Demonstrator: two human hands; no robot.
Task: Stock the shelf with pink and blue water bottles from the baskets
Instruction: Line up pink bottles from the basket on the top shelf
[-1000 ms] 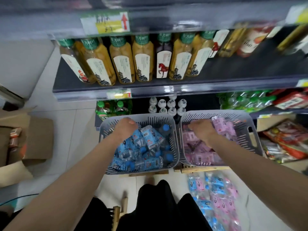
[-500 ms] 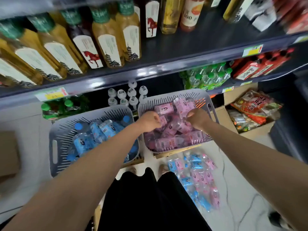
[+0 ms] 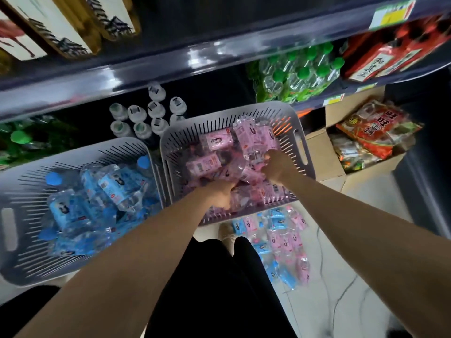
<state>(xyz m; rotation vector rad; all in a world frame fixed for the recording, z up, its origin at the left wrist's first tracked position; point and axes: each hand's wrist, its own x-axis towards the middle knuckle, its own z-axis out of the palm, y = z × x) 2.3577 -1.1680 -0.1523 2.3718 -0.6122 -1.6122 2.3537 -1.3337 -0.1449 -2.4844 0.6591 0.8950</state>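
Note:
Two grey slotted baskets stand below the shelf. The left basket (image 3: 80, 152) holds several blue water bottles (image 3: 114, 184). The right basket (image 3: 299, 140) holds several pink water bottles (image 3: 214, 140). Both hands are inside the right basket. My right hand (image 3: 277, 168) grips a pink bottle (image 3: 253, 140) that sticks up above the pile. My left hand (image 3: 220, 193) is curled down among the pink bottles near the basket's front; what its fingers hold is hidden.
A dark shelf edge (image 3: 170, 69) runs above the baskets, with white-capped bottles (image 3: 146, 115) behind them and green-capped bottles (image 3: 300, 74) to the right. A cardboard box of snack packs (image 3: 371, 137) stands right. A wrapped pack of pink and blue bottles (image 3: 280, 242) lies on the floor.
The view swung right and lower. My left hand left the blue basket and entered the pink basket. My right hand moved deeper and closed on a pink bottle.

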